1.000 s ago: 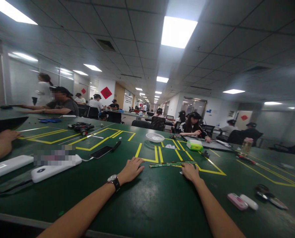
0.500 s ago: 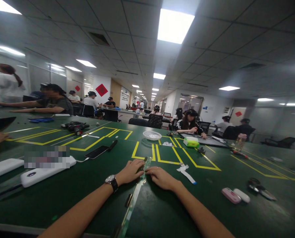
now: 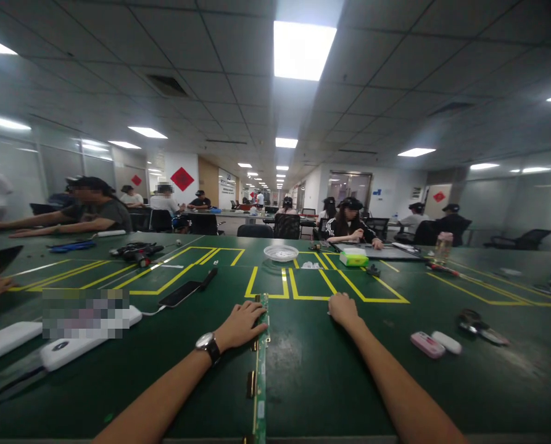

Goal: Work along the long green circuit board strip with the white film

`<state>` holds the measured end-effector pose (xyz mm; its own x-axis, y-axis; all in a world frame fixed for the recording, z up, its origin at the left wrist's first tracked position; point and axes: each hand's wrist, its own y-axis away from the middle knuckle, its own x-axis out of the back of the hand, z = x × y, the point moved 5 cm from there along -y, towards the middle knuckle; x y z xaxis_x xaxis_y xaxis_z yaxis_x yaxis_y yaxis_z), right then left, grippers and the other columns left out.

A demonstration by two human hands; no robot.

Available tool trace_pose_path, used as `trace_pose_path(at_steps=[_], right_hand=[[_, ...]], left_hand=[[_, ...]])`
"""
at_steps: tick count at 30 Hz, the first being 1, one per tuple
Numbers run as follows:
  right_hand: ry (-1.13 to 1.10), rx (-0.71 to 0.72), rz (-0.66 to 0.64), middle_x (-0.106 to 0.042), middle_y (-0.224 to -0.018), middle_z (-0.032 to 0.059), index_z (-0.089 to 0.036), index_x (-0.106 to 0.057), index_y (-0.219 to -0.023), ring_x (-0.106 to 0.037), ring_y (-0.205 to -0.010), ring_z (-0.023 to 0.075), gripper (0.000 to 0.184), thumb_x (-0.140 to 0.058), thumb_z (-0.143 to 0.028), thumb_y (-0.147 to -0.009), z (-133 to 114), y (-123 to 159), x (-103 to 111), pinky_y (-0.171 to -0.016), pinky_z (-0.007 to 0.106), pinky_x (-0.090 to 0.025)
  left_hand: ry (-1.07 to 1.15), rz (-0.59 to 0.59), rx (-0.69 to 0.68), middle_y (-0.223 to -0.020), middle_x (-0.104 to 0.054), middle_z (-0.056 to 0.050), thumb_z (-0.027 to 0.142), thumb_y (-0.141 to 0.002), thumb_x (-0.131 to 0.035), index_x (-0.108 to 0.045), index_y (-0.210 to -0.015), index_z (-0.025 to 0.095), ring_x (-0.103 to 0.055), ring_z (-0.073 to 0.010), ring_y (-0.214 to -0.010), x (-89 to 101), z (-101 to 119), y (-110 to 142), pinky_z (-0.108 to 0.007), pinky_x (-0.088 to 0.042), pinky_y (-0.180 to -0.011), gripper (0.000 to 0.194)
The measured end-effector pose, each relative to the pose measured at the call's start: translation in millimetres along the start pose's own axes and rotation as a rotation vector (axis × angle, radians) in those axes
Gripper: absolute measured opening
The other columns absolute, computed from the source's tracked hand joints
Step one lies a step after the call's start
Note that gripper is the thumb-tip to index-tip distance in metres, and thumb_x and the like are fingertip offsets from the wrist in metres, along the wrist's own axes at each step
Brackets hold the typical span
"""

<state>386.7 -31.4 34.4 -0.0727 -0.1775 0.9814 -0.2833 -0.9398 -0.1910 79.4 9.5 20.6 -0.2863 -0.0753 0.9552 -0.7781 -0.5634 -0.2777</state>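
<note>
A long, narrow green circuit board [image 3: 260, 394] lies lengthwise in front of me, with copper-coloured tabs along its left edge. My left hand [image 3: 240, 324], a watch on its wrist, grips the far end of this board, thumb and fingers closed over its left side. To the right, my right hand [image 3: 344, 310] rests on the table with its fingers curled, near a yellow tape line. A small pale bit shows at its fingertips. The hand and forearm cover the spot where a white strip lay, so what it holds is hidden.
Beyond my hands are a clear round dish [image 3: 281, 253] and a green-and-white box [image 3: 353, 257]. A phone [image 3: 182, 293] and white power strip [image 3: 90, 339] lie left. A pink case [image 3: 427, 345] and scissors [image 3: 481, 327] lie right. Co-workers sit around the table.
My right hand has left the board and moved right, over the white strip. The board now lies straighter towards me, with my left hand still on it. The view has shifted slightly.
</note>
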Motion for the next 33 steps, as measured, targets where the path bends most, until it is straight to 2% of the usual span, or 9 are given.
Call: trace_pose_path(at_steps=[3,7,10,14,19,28,33], right_hand=[[-0.053,0.168,0.016,-0.063,-0.097,0.0166,-0.011,-0.069,-0.088,-0.057,-0.096,0.0232,0.029,-0.041,-0.018,-0.089,-43,6,-2,-0.087,0.033,-0.039],[-0.219,0.573,0.092,-0.065,-0.101,0.0116,-0.016,-0.07,-0.095,-0.057,-0.097,0.0196,0.029,-0.042,-0.016,-0.088,-110,29,5,-0.09,0.029,-0.038],[-0.305,0.739,0.145,-0.065,-0.105,0.0092,-0.019,-0.069,-0.104,-0.056,-0.099,0.0191,0.031,-0.043,-0.017,-0.088,-135,45,9,-0.091,0.03,-0.038],[-0.354,0.836,0.155,-0.063,-0.112,0.0086,-0.019,-0.065,-0.113,-0.054,-0.103,0.019,0.034,-0.042,-0.016,-0.088,-140,53,8,-0.092,0.031,-0.039],[-0.368,0.884,0.152,-0.062,-0.115,0.0083,-0.02,-0.062,-0.117,-0.052,-0.105,0.0191,0.034,-0.04,-0.018,-0.091,-140,57,10,-0.093,0.033,-0.039],[-0.32,0.842,0.138,-0.06,-0.118,0.0072,-0.024,-0.059,-0.12,-0.048,-0.108,0.0212,0.034,-0.041,-0.02,-0.092,-147,61,8,-0.089,0.037,-0.038],[-0.356,0.87,0.123,-0.06,-0.12,0.0078,-0.023,-0.059,-0.122,-0.049,-0.109,0.0202,0.036,-0.039,-0.019,-0.092,-147,58,5,-0.091,0.037,-0.039]], left_hand=[[0.0,-0.032,0.013,-0.139,-0.042,-0.007,0.059,-0.093,-0.033,-0.042,-0.137,0.028,-0.035,-0.028,-0.124,0.4,-4,2,-0.043,-0.029,-0.096,0.055],[0.002,-0.069,0.028,-0.142,-0.039,-0.007,0.062,-0.092,-0.034,-0.038,-0.139,0.029,-0.032,-0.0282,-0.127,0.2,-5,3,-0.044,-0.027,-0.098,0.058],[-0.004,-0.07,0.037,-0.142,-0.039,-0.007,0.062,-0.092,-0.034,-0.039,-0.139,0.029,-0.031,-0.0285,-0.128,-0.9,-5,2,-0.044,-0.027,-0.098,0.058],[-0.007,-0.072,0.055,-0.142,-0.039,-0.008,0.062,-0.092,-0.033,-0.039,-0.14,0.028,-0.031,-0.0293,-0.128,-3.1,-9,1,-0.045,-0.027,-0.097,0.059],[-0.007,-0.069,0.057,-0.141,-0.039,-0.01,0.062,-0.092,-0.032,-0.038,-0.14,0.026,-0.031,-0.0297,-0.127,-4.2,-11,2,-0.046,-0.028,-0.096,0.06],[-0.025,-0.041,0.071,-0.142,-0.039,-0.009,0.061,-0.092,-0.032,-0.039,-0.139,0.027,-0.032,-0.0301,-0.126,-9.9,-14,2,-0.047,-0.027,-0.095,0.058],[-0.008,-0.081,0.069,-0.144,-0.037,-0.006,0.061,-0.092,-0.032,-0.038,-0.14,0.031,-0.03,-0.0311,-0.126,-11.6,-15,0,-0.047,-0.027,-0.095,0.057]])
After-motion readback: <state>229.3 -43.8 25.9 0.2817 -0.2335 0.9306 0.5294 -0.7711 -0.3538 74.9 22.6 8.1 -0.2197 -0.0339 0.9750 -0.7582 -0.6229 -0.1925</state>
